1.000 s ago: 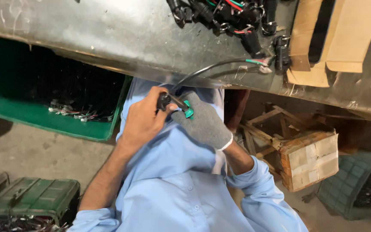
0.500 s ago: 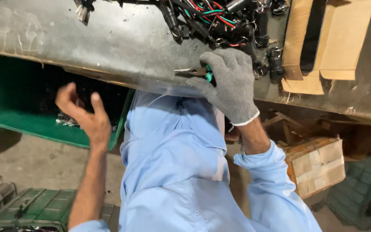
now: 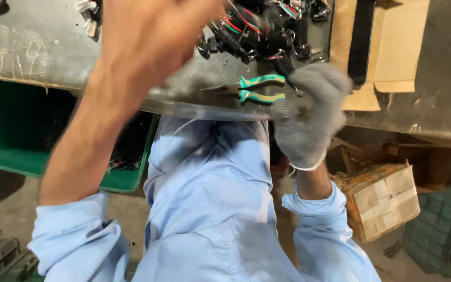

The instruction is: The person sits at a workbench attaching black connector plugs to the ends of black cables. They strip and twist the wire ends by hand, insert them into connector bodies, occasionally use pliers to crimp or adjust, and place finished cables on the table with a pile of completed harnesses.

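Observation:
Pliers with green handles (image 3: 257, 89) lie on the worn metal table (image 3: 37, 47), near its front edge. My right hand (image 3: 309, 115), in a grey knit glove, hovers blurred just right of the handle ends, fingers loosely curled and apart from the pliers. My bare left hand (image 3: 152, 36) is raised over the table, blurred, with its fingertips cut off by the top edge of the view. It is nearest the pile of black connectors with coloured wires (image 3: 267, 26) at the back of the table. My light blue shirt fills the lower middle.
A flattened cardboard piece (image 3: 392, 52) with a black strip (image 3: 361, 36) lies on the table at right. Below the table are a green crate (image 3: 6, 156) at left, a taped cardboard box (image 3: 382, 198) and a dark green crate (image 3: 434, 235) at right.
My right hand set the pliers down on the table and drew back to the right. My left hand swung up from beside the green crate to above the table.

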`<state>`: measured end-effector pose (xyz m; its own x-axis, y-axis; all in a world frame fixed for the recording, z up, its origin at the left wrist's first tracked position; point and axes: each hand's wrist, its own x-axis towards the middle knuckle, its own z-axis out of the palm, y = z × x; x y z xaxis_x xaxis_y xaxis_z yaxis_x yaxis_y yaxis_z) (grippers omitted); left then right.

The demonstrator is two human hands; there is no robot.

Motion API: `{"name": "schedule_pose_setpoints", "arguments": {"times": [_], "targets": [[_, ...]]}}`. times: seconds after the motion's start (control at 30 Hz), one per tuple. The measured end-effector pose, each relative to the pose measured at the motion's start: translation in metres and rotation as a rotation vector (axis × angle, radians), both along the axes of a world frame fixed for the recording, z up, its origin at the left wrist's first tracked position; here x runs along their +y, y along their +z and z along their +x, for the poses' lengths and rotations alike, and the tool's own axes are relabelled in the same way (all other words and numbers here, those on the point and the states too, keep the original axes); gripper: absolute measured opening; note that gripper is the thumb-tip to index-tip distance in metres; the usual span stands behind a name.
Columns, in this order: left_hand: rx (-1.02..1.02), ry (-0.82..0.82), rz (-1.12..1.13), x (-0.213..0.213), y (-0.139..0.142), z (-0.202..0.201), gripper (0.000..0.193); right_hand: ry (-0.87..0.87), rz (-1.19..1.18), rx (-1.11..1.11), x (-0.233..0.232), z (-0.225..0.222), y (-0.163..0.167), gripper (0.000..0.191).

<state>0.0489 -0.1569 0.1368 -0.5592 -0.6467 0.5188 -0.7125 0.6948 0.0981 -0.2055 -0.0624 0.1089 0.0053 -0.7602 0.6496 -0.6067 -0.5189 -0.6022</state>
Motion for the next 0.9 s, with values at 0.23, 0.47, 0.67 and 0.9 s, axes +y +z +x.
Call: {"name": "schedule_pose_setpoints", "arguments": {"times": [0.23,0.47,0.67,0.9], "targets": [[0.068,-0.245,0.028,0.094,0.020,-0.011,0.021,0.409,0.233,0.222,0.023,-0.005,0.020,0.023],[0.541,0.007,0.671,0.121,-0.020,0.002,0.038,0.395,0.711,0.063,0.037,-0.012,0.000,0.019],[1.253,-0.059,0.689,0.143,-0.075,0.013,0.033,0.513,0.494,0.183,0.045,-0.007,-0.017,0.010],[0.902,0.092,0.622,0.137,-0.049,0.010,0.030,0.376,0.761,0.088,0.051,0.000,-0.013,0.030]]}}
